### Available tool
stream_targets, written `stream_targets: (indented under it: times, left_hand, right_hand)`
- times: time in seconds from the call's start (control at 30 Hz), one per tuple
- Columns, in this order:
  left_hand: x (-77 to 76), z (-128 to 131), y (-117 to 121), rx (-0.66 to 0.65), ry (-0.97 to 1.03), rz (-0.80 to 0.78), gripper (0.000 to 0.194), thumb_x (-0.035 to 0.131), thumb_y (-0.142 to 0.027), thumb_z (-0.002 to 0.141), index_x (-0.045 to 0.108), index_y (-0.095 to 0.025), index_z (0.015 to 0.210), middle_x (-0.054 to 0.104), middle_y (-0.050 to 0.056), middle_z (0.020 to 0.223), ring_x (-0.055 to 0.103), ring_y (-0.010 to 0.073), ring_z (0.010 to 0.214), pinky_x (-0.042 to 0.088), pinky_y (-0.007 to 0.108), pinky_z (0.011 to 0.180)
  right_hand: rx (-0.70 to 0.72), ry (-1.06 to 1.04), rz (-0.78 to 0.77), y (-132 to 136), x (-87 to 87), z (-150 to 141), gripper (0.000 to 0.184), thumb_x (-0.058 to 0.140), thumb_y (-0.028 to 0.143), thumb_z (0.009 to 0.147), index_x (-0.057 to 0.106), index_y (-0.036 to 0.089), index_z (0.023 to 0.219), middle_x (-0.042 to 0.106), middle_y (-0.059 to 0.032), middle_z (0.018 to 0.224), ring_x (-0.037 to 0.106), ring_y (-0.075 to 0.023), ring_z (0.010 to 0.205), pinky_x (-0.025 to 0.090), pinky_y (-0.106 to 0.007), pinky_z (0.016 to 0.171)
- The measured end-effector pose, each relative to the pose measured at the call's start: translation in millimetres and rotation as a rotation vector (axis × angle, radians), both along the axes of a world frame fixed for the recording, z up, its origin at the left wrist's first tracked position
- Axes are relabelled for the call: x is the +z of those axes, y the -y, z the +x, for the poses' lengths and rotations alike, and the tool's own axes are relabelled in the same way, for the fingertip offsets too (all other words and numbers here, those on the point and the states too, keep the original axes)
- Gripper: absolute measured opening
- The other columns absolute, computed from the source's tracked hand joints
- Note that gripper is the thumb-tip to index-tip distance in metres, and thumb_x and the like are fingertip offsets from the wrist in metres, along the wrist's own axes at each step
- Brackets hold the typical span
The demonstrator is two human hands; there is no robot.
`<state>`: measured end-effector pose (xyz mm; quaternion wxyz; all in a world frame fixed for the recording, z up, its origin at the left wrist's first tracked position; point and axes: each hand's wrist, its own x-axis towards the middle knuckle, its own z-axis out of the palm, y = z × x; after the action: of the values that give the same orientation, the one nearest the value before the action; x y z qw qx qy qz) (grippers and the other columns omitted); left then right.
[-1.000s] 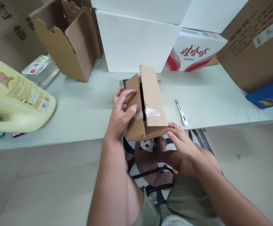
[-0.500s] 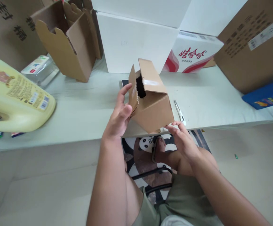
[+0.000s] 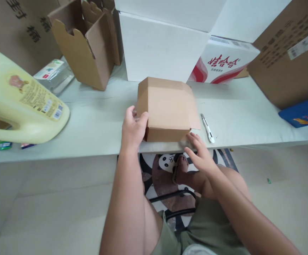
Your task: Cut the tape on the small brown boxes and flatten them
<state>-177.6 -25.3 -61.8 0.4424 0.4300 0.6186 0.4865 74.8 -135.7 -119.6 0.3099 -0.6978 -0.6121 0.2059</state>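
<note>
A small brown cardboard box lies on the pale table near its front edge, with a plain unbroken face turned up. My left hand grips the box's left near corner, thumb on top and fingers wrapped round the side. My right hand touches the box's right near corner with its fingertips, fingers bent and slightly apart. A white utility knife lies just to the right of the box.
A large yellow jug lies at the left. Behind stand an open brown carton, a white box, a red-and-white box, a big brown box and a blue packet. My knees are below the table edge.
The box has been turned over: its taped, slit flaps faced up a second ago, it was tipped on edge, and now it lies flat with a plain side up.
</note>
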Motion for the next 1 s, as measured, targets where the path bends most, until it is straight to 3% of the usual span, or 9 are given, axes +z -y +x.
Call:
stream_targets:
  times: [0.07, 0.13, 0.2, 0.3, 0.47, 0.63, 0.77, 0.87, 1.0]
  left_hand:
    - [3.2, -3, 2, -0.04, -0.062, -0.079, 0.035, 0.067, -0.052, 0.084, 0.069, -0.021, 0.101, 0.075, 0.01, 0.114, 0.068, 0.03, 0.108, 0.05, 0.043, 0.095]
    - [5.5, -5, 3, -0.079, -0.096, -0.119, 0.034, 0.065, -0.054, 0.085, 0.065, -0.02, 0.082, 0.075, 0.008, 0.093, 0.068, 0.0285, 0.096, 0.049, 0.041, 0.085]
    - [6.7, -6, 4, -0.085, -0.011, -0.093, 0.03, 0.068, -0.05, 0.083, 0.061, -0.021, 0.082, 0.073, 0.005, 0.087, 0.067, 0.0249, 0.088, 0.048, 0.036, 0.078]
    - [6.0, -5, 4, -0.096, 0.26, 0.038, 0.03, 0.07, -0.046, 0.081, 0.056, -0.023, 0.095, 0.07, 0.002, 0.092, 0.067, 0.0214, 0.089, 0.048, 0.031, 0.076]
    - [-0.1, -5, 3, -0.098, 0.443, 0.251, 0.037, 0.067, -0.057, 0.086, 0.054, -0.024, 0.094, 0.062, 0.001, 0.092, 0.063, 0.0204, 0.092, 0.046, 0.029, 0.08]
    - [1.7, -7, 4, -0.052, 0.229, 0.217, 0.041, 0.062, -0.064, 0.092, 0.061, -0.022, 0.091, 0.061, 0.001, 0.084, 0.059, 0.0191, 0.083, 0.043, 0.028, 0.074]
    - [10.8, -8, 8, -0.062, 0.077, 0.196, 0.036, 0.061, -0.055, 0.094, 0.065, -0.021, 0.084, 0.054, 0.0, 0.07, 0.052, 0.0163, 0.068, 0.038, 0.027, 0.064]
    - [13.1, -10, 9, -0.134, 0.078, 0.197, 0.039, 0.059, -0.052, 0.095, 0.058, -0.021, 0.071, 0.047, -0.001, 0.062, 0.045, 0.014, 0.06, 0.034, 0.028, 0.057]
    - [11.3, -12, 10, -0.342, 0.229, 0.189, 0.035, 0.055, -0.045, 0.094, 0.055, -0.022, 0.068, 0.045, -0.002, 0.058, 0.042, 0.013, 0.054, 0.034, 0.028, 0.053]
  right_hand:
    - [0.023, 0.066, 0.056, -8, 3.6, -2, 0.062, 0.061, 0.052, 0.087, 0.057, 0.022, 0.142, 0.049, -0.0177, 0.158, 0.033, -0.0413, 0.156, 0.026, -0.067, 0.127]
    - [0.074, 0.032, 0.082, -17, 11.4, -4, 0.057, 0.059, 0.05, 0.09, 0.055, 0.022, 0.139, 0.055, -0.0181, 0.148, 0.044, -0.0407, 0.147, 0.035, -0.066, 0.122]
    - [0.11, -0.088, 0.085, -26, 20.1, -8, 0.05, 0.056, 0.046, 0.092, 0.052, 0.023, 0.136, 0.063, -0.0156, 0.132, 0.059, -0.0359, 0.127, 0.048, -0.06, 0.11]
    - [0.102, -0.258, 0.14, -32, 29.7, -15, 0.047, 0.057, 0.043, 0.091, 0.046, 0.024, 0.133, 0.065, -0.0112, 0.118, 0.065, -0.0291, 0.106, 0.056, -0.05, 0.095]
    - [-0.006, -0.342, 0.252, -26, 36.9, -23, 0.04, 0.063, 0.041, 0.088, 0.048, 0.027, 0.123, 0.063, -0.0074, 0.116, 0.065, -0.023, 0.102, 0.056, -0.04, 0.087]
    - [-0.241, -0.388, 0.307, -11, 41.2, -20, 0.06, 0.085, 0.04, 0.068, 0.05, 0.027, 0.115, 0.064, -0.0006, 0.099, 0.062, -0.0174, 0.083, 0.052, -0.031, 0.069]
    - [-0.301, -0.467, 0.308, 1, 43.7, -14, 0.038, 0.08, 0.044, 0.074, 0.056, 0.024, 0.094, 0.065, 0.0015, 0.086, 0.06, -0.0154, 0.077, 0.049, -0.029, 0.068]
    - [-0.345, -0.683, 0.33, 2, 46.0, -11, 0.033, 0.069, 0.051, 0.082, 0.055, 0.022, 0.078, 0.06, 0.003, 0.075, 0.054, -0.0128, 0.069, 0.045, -0.026, 0.062]
    - [-0.565, -0.931, 0.274, -3, 49.7, -6, 0.032, 0.077, 0.047, 0.072, 0.059, 0.021, 0.077, 0.06, 0.0045, 0.072, 0.053, -0.0121, 0.063, 0.042, -0.024, 0.055]
